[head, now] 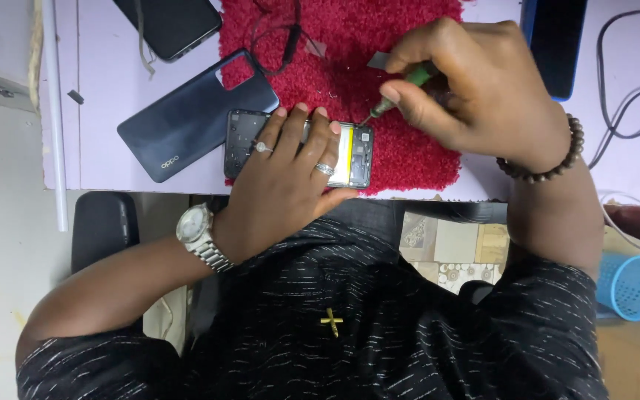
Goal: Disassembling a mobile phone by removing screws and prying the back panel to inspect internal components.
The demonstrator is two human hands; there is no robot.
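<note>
Opened smartphone (299, 148), its back cover off and its dark inner frame and yellow-edged battery exposed, lies at the near edge of a red fluffy mat (379, 89) on a pale lilac bench (105, 96), seen from a head-worn camera looking straight down. The person's left hand (283, 178), wearing two rings and a silver wristwatch (200, 235), presses flat on the phone with fingers spread, pinning it to the mat rather than gripping it. The right hand (475, 89), a brown beaded bracelet (550, 159) at its wrist, is clenched around a small green-handled screwdriver (401, 92), whose tip meets the phone's upper right corner. Just left of the phone, the detached dark blue back cover (194, 115) rests partly on the bench, partly on the mat. A second dark phone (172, 22) lies at the far edge, and a blue-edged device (557, 41) sits to the right, near black cables (631, 89). A light blue plastic basket (631, 285) stands on the floor below the bench at right.
</note>
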